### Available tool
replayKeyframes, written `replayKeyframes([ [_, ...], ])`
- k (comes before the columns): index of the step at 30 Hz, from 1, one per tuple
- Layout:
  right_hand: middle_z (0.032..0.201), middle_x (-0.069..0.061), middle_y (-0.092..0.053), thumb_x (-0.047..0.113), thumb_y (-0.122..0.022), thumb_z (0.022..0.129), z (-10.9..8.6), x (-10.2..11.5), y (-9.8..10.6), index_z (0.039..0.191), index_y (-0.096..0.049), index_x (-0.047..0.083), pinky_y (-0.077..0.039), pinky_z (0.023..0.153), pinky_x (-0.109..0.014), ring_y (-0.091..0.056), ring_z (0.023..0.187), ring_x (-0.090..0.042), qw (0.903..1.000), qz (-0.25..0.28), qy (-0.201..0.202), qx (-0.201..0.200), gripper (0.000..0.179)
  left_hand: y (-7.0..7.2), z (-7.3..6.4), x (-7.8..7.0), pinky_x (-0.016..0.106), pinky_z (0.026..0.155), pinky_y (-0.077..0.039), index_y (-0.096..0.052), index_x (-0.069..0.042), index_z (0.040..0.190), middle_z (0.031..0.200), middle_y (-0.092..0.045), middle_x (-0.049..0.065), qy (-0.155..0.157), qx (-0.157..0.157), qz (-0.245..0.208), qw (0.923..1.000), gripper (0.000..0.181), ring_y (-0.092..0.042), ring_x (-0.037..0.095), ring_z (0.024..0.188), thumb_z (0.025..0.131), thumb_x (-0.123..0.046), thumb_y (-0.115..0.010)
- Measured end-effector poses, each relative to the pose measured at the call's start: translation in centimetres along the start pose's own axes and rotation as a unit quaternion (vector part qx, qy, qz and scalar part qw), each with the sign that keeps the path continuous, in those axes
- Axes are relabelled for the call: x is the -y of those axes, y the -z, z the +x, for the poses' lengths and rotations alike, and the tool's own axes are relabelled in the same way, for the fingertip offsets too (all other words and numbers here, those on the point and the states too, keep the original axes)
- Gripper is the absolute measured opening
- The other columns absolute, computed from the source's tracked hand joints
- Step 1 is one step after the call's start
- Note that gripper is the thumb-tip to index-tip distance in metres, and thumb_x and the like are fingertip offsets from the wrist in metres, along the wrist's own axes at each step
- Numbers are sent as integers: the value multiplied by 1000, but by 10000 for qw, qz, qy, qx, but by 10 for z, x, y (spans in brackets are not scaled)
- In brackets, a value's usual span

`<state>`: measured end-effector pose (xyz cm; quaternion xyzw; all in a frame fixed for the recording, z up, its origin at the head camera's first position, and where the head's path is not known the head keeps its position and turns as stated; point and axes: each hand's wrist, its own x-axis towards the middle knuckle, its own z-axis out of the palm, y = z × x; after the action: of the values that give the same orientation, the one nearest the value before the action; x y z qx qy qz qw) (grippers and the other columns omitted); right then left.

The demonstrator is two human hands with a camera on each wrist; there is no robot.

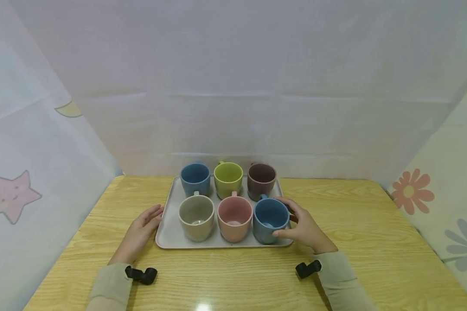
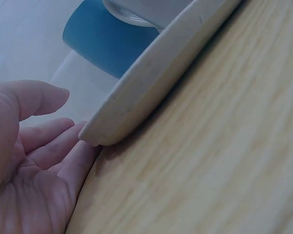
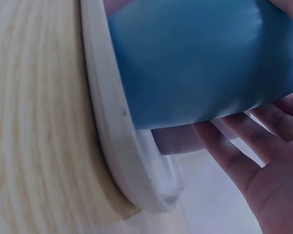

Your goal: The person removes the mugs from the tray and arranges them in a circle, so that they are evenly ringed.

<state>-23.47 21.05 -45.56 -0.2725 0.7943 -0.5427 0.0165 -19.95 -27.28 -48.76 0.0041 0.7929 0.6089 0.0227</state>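
Observation:
A pale rectangular tray (image 1: 223, 247) carries two rows of mugs. My right hand (image 1: 304, 226) holds the blue mug (image 1: 268, 231) at the front right corner, thumb on the near side and fingers along its far right side. In the right wrist view, fingertips lie against the wall of this blue mug (image 3: 190, 68), whose base is at the tray. My left hand (image 1: 139, 231) is beside the tray's left edge, fingers fairly straight. The left wrist view shows its fingertips right at the corner of the tray (image 2: 141, 83), with the thumb raised apart.
In the front row stand a cream mug (image 1: 197, 229) and a pink mug (image 1: 235, 231). Behind are another blue mug (image 1: 196, 188), a green mug (image 1: 228, 188) and a brown mug (image 1: 261, 188). The wooden table (image 1: 354, 216) ends at a white cloth backdrop (image 1: 233, 86).

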Motion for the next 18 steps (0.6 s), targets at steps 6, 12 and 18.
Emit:
replayKeyframes([
  [6,140,-3,-59,18,-95,71,-2,1,3,146,-53,20,-53,95,-48,-57,122,-26,9995,-171,-167,-208,86,0,1,4,3,98,-38,-23,1,160,159,-35,24,-83,36,92,9999,62,-34,36,146,109,-21,-51],
  [12,137,-5,-61,16,-96,70,-6,1,10,145,-55,18,-57,88,-37,-59,117,-20,9990,-96,-245,-353,85,1,1,4,4,98,-39,-23,2,159,159,-34,24,-97,45,-52,9999,61,-34,36,146,108,-16,-51],
  [18,134,-9,-62,11,-94,70,-6,3,21,144,-55,12,-57,87,-29,-59,114,-10,9975,-168,-265,-640,84,2,3,3,4,98,-39,-23,3,159,160,-33,25,-112,48,-122,9999,61,-34,37,146,108,-17,-51],
])
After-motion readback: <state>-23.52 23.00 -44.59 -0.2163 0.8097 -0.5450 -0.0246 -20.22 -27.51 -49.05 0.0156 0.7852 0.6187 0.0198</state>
